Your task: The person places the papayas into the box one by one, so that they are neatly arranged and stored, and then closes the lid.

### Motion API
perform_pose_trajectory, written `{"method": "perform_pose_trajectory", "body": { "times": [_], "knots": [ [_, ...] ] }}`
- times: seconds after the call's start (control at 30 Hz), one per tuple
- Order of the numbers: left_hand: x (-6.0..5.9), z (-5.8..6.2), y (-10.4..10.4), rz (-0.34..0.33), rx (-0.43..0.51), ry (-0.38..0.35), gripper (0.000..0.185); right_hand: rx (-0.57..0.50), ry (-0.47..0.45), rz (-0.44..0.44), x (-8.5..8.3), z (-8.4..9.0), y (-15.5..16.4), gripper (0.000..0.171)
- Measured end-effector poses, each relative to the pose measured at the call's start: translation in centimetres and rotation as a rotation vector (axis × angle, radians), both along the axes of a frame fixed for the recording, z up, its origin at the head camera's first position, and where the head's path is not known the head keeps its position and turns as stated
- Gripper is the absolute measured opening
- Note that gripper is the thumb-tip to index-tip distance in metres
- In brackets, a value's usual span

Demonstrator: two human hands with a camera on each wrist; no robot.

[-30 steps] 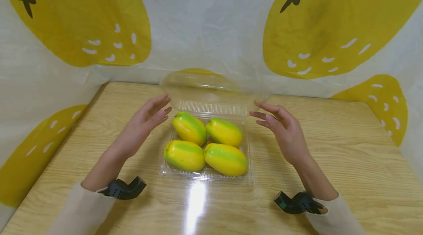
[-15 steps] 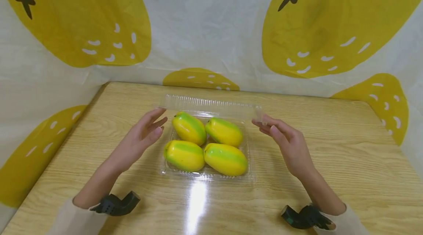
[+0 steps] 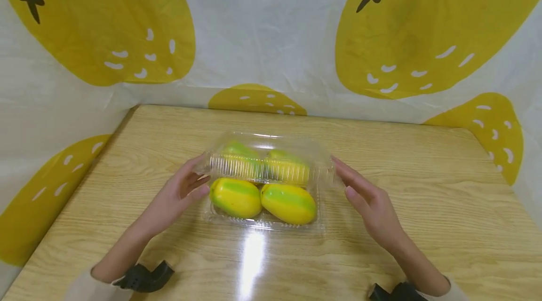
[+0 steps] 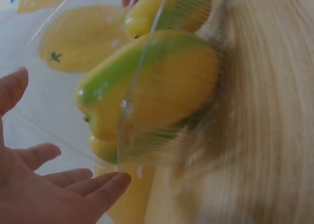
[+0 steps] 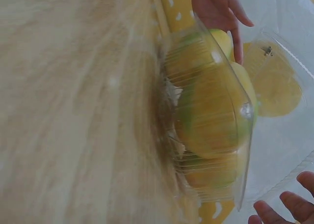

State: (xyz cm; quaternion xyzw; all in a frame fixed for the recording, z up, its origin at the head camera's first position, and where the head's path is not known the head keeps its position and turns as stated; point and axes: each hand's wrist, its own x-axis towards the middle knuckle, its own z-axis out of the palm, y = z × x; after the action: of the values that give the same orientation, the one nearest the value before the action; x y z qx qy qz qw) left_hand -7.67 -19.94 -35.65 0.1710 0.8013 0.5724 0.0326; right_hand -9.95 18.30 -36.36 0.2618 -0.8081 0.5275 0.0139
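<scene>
A clear plastic clamshell box (image 3: 267, 226) stands on the table with several yellow, green-striped fruits, like mangoes or papayas, in its base. Two front fruits (image 3: 235, 197) lie uncovered; the back ones show through the hinged lid (image 3: 258, 170), which slants down over them, partly lowered. My left hand (image 3: 175, 200) is at the lid's left edge, fingertips touching it, fingers extended. At the opposite edge, my right hand (image 3: 372, 207) has its fingertips against the lid, fingers nearly straight. The left wrist view shows the left fingers (image 4: 110, 187) spread beside the box.
The wood-grain table (image 3: 444, 197) extends on both sides of the box. Behind it and at the left hangs a white cloth (image 3: 267, 23) printed with large yellow fruits. Dark wrist cameras (image 3: 146, 277) sit at both cuffs.
The lid has swung from standing open at the back, forward and down over the rear fruits. Both hands have come toward the person along with it; the base and fruits stayed in place.
</scene>
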Motion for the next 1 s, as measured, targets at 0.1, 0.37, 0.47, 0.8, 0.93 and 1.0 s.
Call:
{"method": "perform_pose_trajectory", "body": {
  "times": [0.1,0.37,0.47,0.8,0.93,1.0],
  "knots": [
    [0.3,-0.6,-0.5,-0.023,-0.018,-0.017,0.062,-0.038,0.000,0.053,0.3,-0.4,0.1,0.044],
    [0.8,-1.7,-1.3,-0.111,-0.022,-0.048,0.076,-0.080,0.008,0.156,1.2,-1.8,0.4,0.050],
    [0.9,-2.2,-1.3,-0.124,0.007,-0.023,0.071,-0.079,-0.014,0.169,1.4,-2.0,0.4,0.050],
    [1.1,-3.6,-1.1,-0.050,-0.048,0.107,0.054,-0.060,-0.112,0.149,1.6,-2.5,0.2,0.052],
    [1.1,-3.7,-1.0,-0.056,-0.003,0.064,0.052,-0.068,-0.179,0.124,1.8,-2.6,-0.2,0.051],
    [1.0,-3.8,-1.0,-0.062,0.026,0.039,0.057,-0.065,-0.198,0.100,1.8,-2.7,-0.4,0.050]
  ]
}}
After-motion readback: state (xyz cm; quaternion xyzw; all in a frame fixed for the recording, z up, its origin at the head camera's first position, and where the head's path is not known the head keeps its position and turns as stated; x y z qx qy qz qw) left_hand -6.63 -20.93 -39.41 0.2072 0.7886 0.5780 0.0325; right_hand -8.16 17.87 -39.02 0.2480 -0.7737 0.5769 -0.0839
